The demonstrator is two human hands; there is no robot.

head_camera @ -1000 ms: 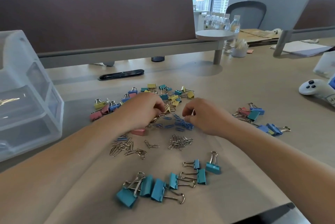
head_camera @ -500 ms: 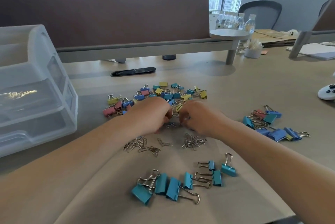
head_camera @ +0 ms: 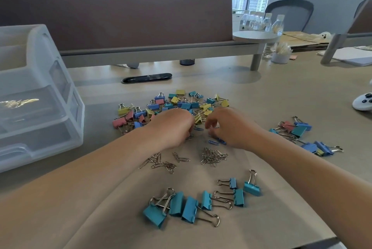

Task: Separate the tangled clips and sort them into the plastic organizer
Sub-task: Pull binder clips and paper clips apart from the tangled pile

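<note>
Curling their fingers at the near edge of the tangled pile of pink, yellow and blue binder clips (head_camera: 177, 104), the left hand (head_camera: 173, 125) and right hand (head_camera: 233, 127) hide any grip, so I cannot tell. The translucent plastic organizer (head_camera: 40, 97) stands left on the bench (head_camera: 281, 91).

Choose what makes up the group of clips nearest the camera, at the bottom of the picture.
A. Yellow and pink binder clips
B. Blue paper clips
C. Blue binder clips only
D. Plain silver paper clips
C: the nearest group is all blue binder clips with silver wire handles. The silver paper clips lie farther back, and the mixed pile holding the yellow and pink ones lies farther still.
</note>
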